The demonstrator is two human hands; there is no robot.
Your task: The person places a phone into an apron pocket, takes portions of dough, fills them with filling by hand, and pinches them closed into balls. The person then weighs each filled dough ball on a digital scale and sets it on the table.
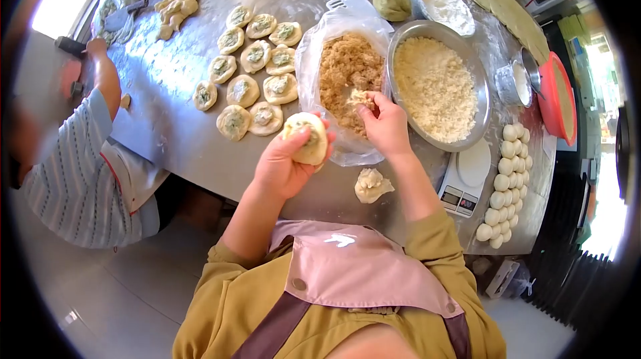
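Note:
My left hand [280, 167] holds up a flattened dough round [307, 144] with greenish filling on its face, the thumb lying over it. My right hand [387, 127] pinches a clump of light brown crumbly filling [360, 99], above an open clear plastic bag [310, 59] with a brown, floss-like mass [350, 59] in it. Just right of that hand stands a metal bowl [484, 92] of pale yellow crumbs. On the table in front of me lies a small open piece of dough [372, 185] with pale filling on top.
Left of the bag, several filled dough rounds [242, 91] lie in rows. Several white dough balls [507, 182] line the right edge beside a kitchen scale [461, 192]. A red basin [557, 99] and a flour bowl [446, 4] stand farther back. Another person's arm [105, 75] reaches in at left.

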